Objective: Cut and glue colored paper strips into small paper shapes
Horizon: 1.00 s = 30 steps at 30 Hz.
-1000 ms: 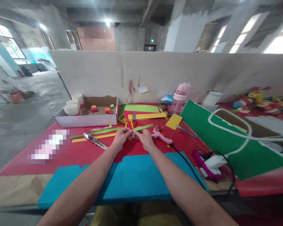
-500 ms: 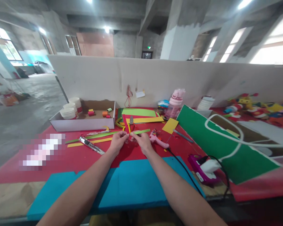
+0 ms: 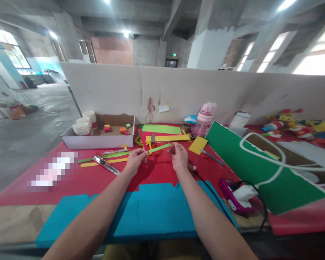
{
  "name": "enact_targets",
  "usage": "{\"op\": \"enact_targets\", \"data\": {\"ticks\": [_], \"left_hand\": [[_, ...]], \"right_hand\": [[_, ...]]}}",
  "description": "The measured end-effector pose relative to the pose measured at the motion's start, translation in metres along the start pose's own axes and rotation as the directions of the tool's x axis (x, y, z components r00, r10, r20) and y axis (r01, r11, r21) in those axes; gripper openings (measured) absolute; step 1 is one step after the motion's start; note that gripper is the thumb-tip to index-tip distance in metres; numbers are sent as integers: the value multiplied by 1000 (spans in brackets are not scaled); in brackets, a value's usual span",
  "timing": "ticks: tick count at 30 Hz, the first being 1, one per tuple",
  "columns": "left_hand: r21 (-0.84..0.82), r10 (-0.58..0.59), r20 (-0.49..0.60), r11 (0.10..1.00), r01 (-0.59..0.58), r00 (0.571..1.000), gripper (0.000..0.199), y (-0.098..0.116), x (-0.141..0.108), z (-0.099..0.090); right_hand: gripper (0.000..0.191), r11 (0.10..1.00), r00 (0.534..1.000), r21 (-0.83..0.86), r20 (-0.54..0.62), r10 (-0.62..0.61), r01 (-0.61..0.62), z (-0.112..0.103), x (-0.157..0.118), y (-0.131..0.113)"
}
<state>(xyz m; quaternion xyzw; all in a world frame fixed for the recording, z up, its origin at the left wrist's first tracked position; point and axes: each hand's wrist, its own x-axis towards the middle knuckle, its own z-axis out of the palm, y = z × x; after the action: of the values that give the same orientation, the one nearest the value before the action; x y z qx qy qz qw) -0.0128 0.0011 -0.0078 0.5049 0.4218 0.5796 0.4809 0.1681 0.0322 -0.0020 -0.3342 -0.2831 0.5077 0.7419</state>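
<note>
A short light-green paper strip stretches between my hands above the red tabletop. My left hand pinches its left end, and my right hand has its fingertips closed at the right end. Just behind the strip lie yellow-handled pliers and a red paper strip. Under my right hand a pink glue gun is mostly hidden. Left of my left hand rests a utility knife, across a yellow strip and a longer green strip.
A shallow box with paper cups and small coloured rolls stands at the back left. On the right are a green board, a purple power strip and cables. A pink bottle stands behind. Blue foam covers the front edge.
My right hand has moved right, away from my left, drawing the light-green strip out between them. It now covers most of the glue gun. The whole view has shifted slightly.
</note>
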Motion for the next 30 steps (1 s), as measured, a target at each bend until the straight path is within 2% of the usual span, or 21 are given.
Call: {"op": "enact_targets", "data": {"ticks": [2, 4, 6, 8, 12, 17, 30], "left_hand": [[-38, -13, 20, 999, 14, 1000, 25, 0, -1, 1], [-63, -26, 39, 998, 29, 999, 25, 1, -2, 3], [-71, -36, 52, 997, 40, 998, 26, 0, -2, 4], [-61, -44, 62, 997, 47, 997, 27, -1, -2, 5], [-39, -49, 73, 998, 52, 996, 27, -1, -2, 5], [-39, -53, 57, 998, 55, 997, 28, 2, -3, 5], [-101, -103, 41, 989, 106, 994, 30, 3, -7, 7]], "right_hand": [[25, 987, 973, -78, 171, 154, -142, 3, -7, 6], [23, 946, 895, -187, 316, 314, -265, 7, -17, 14], [23, 922, 844, -212, 376, 382, -323, 10, -26, 21], [24, 915, 829, -180, 388, 402, -360, 13, -32, 25], [26, 907, 819, -124, 394, 417, -403, 15, -35, 28], [33, 916, 816, -102, 423, 393, -388, 17, -39, 22], [36, 936, 883, -253, 340, 323, -245, 20, -45, 24]]}}
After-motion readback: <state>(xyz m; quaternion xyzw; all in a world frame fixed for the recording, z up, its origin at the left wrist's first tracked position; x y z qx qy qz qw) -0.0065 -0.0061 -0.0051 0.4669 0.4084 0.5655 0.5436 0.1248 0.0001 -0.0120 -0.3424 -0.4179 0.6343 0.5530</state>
